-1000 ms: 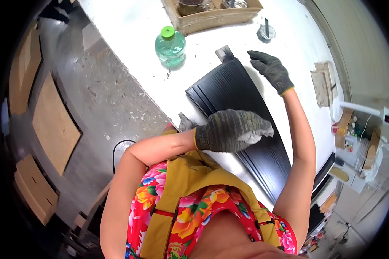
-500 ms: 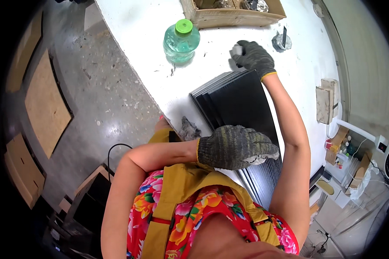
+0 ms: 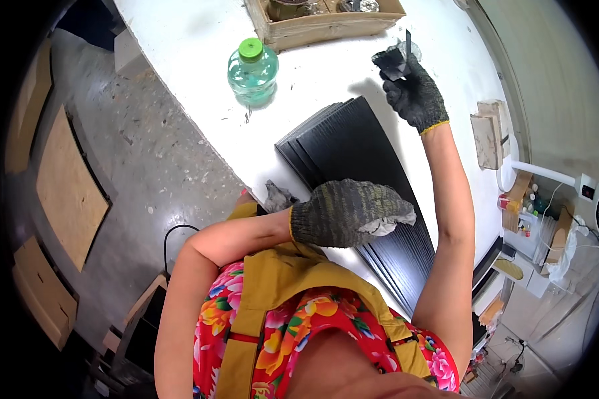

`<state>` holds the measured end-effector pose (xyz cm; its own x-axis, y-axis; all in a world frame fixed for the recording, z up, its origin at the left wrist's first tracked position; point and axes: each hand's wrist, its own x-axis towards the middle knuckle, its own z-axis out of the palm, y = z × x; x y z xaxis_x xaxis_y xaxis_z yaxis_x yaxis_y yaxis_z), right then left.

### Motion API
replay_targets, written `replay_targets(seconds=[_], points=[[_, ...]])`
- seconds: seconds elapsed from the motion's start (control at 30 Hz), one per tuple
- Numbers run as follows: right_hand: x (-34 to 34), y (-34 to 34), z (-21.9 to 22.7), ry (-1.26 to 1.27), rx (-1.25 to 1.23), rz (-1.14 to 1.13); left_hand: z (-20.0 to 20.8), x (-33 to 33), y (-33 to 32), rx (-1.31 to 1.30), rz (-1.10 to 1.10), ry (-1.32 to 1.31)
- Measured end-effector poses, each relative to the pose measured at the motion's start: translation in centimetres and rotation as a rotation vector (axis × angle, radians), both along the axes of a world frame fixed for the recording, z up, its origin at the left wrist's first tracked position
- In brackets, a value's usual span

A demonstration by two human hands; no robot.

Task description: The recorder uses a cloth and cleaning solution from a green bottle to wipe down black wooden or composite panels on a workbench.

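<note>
My left hand (image 3: 343,211), in a dark grey knitted glove, is closed on a crumpled pale rag (image 3: 387,223). It rests over a stack of long black panels (image 3: 363,146) lying at a slant on the white table. My right hand (image 3: 416,96), gloved alike, is raised beyond the stack's far right corner. Its fingers are closed around a small black-faced piece (image 3: 391,62) whose exact kind I cannot make out. Just behind this piece stands a small, clear, wrapped cup (image 3: 414,50) with a black stick (image 3: 408,41) upright in it, partly hidden by the hand.
A green-capped clear bottle (image 3: 253,73) stands left of the stack. An open cardboard box (image 3: 333,30) sits at the far edge. A grey rag (image 3: 278,196) lies by the table's near left edge. Stained pale blocks (image 3: 489,136) are at the right. Cardboard sheets (image 3: 70,186) lie on the floor.
My right hand has moved from the table beyond the stack to beside the cup, turning the held piece so its black face shows. My left hand stays on the stack. The whole view has shifted slightly.
</note>
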<state>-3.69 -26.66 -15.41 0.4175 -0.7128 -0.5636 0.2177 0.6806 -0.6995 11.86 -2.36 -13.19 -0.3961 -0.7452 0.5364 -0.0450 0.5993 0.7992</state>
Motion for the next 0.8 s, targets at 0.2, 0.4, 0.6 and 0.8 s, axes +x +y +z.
replay_targets(seconds=[0.2,0.4,0.6,0.8], points=[[1.9,1.9,1.4,-0.2,0.15,-0.158,0.0,0.2,0.1,0.032,-0.003,0.004],[1.9,0.8,0.5,-0.205,0.185,-0.114,-0.1,0.2,0.2,0.003,0.004,-0.069],[2.8,-1.1,-4.3,0.691,-0.227,0.378,0.1,0.4,-0.3,-0.002,0.004,-0.017],[5.5,-2.9,-1.8,1.614,-1.325,0.568,0.1,1.3,0.3,0.066,-0.031,-0.069]])
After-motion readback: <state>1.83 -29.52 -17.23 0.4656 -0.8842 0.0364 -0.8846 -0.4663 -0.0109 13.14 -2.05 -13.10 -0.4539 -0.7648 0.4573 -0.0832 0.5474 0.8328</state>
